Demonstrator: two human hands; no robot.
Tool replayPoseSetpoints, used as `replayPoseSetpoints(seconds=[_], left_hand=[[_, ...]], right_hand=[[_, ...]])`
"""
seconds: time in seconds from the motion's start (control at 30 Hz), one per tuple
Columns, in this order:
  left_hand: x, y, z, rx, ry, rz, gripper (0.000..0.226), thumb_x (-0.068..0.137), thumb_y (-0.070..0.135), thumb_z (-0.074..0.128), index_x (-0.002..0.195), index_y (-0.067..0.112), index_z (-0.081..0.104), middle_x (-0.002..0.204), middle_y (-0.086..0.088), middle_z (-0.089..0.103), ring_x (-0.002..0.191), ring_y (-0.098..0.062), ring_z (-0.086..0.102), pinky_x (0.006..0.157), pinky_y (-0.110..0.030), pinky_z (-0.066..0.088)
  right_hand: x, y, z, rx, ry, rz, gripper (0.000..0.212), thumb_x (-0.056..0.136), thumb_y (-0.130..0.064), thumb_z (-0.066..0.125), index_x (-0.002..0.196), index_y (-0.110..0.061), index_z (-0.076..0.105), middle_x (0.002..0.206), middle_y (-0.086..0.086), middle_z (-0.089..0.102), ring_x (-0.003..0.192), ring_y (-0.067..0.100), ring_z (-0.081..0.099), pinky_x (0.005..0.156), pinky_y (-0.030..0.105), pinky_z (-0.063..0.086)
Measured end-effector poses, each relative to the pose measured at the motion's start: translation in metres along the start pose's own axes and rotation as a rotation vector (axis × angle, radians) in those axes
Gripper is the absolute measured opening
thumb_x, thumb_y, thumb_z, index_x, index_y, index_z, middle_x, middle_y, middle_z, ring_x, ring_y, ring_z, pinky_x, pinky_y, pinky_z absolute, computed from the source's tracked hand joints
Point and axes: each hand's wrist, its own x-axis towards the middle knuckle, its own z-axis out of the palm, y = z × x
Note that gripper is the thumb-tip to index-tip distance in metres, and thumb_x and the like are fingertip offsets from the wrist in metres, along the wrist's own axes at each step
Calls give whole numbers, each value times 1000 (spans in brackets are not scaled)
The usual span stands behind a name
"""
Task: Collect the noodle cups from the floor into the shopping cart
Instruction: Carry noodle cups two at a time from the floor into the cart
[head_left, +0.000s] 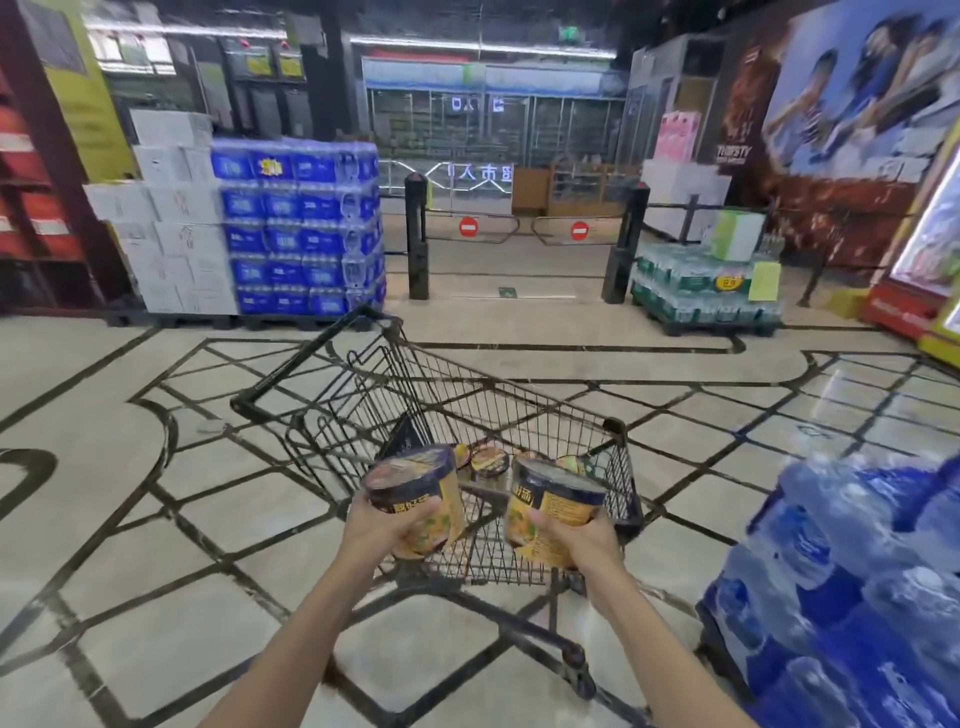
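— Yellow and dark blue, that was how both paper noodle cups looked. I had one in each hand, up over the near edge of the cart.

— Which hand had which?

— My left hand (387, 525) was wrapped round the left noodle cup (418, 501), thumb across its front. My right hand (576, 535) was wrapped round the right noodle cup (550, 506) the same way. Both cups were tipped a bit, lids pointing away from me.

— And the cart?

— It was a black wire shopping cart (519, 415) on the shiny tiled floor (156, 545), right in front of me. A few round cups (491, 460) lay down in the bottom of it already, next to a dark pointed pack (408, 436).

— So what step was that?

— I think it was the putting-in step. Both cups were off the floor but not in the cart yet.

— What came next, do you guess?

— I'd have to reach forward past the wire edge, go low, then let go so they didn't bounce. A pile of blue water bottles (857, 571) stood close on my right, so I'd keep that elbow in.

— Any more cups on the floor?

— I couldn't see any from there.
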Motion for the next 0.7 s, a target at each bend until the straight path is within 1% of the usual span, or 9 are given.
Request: replayPoseSetpoints(seconds=[0.07, 0.13, 0.2, 0.3, 0.37, 0.5, 0.57, 0.63, 0.7], left_hand=[[36, 12, 10, 18, -3, -3, 107, 35, 41, 92, 129, 15, 47, 122, -3, 61, 107, -21, 59, 95, -39, 48], [70, 23, 20, 47, -15, 4, 101, 44, 34, 91, 131, 15, 44, 122, -3, 58, 109, -22, 56, 98, -41, 46], [106, 30, 26, 67, -18, 9, 108, 41, 37, 91, 134, 15, 42, 128, -6, 56, 114, -24, 54, 101, -45, 44], [152, 37, 32, 95, -32, 7, 108, 44, 37, 89, 137, 15, 40, 133, -8, 54, 118, -26, 53, 103, -46, 41], [183, 37, 36, 129, -45, -18, 107, 44, 39, 87, 138, 17, 40, 134, -10, 53, 119, -28, 52, 103, -48, 39], [249, 29, 45, 186, -107, -55, 106, 41, 37, 89, 135, 15, 44, 127, -9, 55, 120, -27, 50, 101, -43, 39], [284, 20, 48, 189, -154, -87, 114, 32, 41, 91, 133, 14, 45, 120, -5, 56, 121, -25, 49, 102, -43, 39], [319, 8, 55, 217, -191, -129, 117, 30, 42, 92, 133, 15, 44, 121, -3, 57, 120, -24, 50, 104, -43, 39], [353, -7, 58, 255, -221, -156, 113, 30, 42, 93, 129, 16, 47, 119, -1, 60, 114, -20, 53, 102, -39, 41]], right_hand=[[35, -9, 8, -16, -7, 6, 86, 52, -31, 90, 125, -16, 48, 113, 0, 64, 108, 22, 58, 102, 44, 43], [71, -18, 17, -35, -21, -4, 109, 39, -43, 93, 132, -18, 40, 121, 1, 61, 113, 22, 56, 104, 47, 41], [103, -28, 26, -56, -36, 3, 119, 33, -48, 92, 134, -19, 36, 123, 1, 59, 115, 22, 55, 105, 48, 41], [148, -37, 37, -103, -12, 10, 117, 25, -49, 92, 126, -20, 40, 120, 2, 58, 113, 22, 55, 103, 46, 44], [174, -37, 44, -150, -32, 4, 122, 23, -53, 93, 128, -21, 41, 122, 1, 57, 112, 19, 56, 101, 44, 45], [228, -29, 57, -197, -59, 53, 106, 39, -33, 94, 129, -18, 40, 117, -4, 55, 105, 14, 53, 94, 29, 41], [254, -19, 67, -256, -47, 78, 111, 33, -40, 95, 128, -21, 40, 119, -5, 56, 108, 13, 53, 96, 30, 42], [285, -5, 77, -288, -35, 114, 121, 25, -48, 95, 129, -23, 39, 121, -4, 57, 114, 15, 54, 102, 37, 44], [309, 4, 87, -292, -21, 165, 122, 23, -45, 95, 129, -21, 39, 121, -2, 56, 116, 17, 52, 105, 39, 42]])
